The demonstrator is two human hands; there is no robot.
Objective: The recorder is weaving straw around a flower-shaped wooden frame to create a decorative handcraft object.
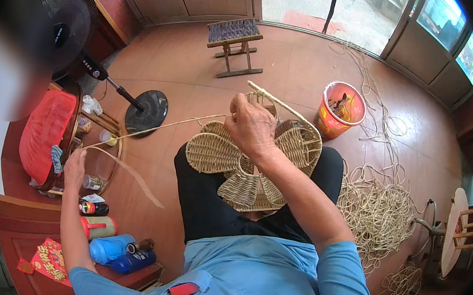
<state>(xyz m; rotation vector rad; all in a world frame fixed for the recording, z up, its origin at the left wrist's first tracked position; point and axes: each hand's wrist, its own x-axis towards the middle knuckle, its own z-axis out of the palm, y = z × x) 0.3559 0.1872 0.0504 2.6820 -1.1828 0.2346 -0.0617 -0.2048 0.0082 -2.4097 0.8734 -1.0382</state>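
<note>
A tan woven piece with petal-shaped panels (213,148) rests across my lap, on my dark trousers. Along its upper right runs a straight wrapped edge. My right hand (252,125) is closed at its upper part, fingers bent down; what they grip is hidden. My left hand (74,169) is stretched far out to the left, closed on a thin straw-coloured cord (155,130). The cord runs taut from there to the woven piece beside my right fingers. A loose, blurred tail of it hangs below my left hand.
A large heap of cord (376,217) lies right of my legs. Beyond stand a red bucket (327,122) and a small woven-top stool (234,35). At left are a standing fan (147,112), a red-covered round table (47,133) and several bottles beside a blue flask (110,249).
</note>
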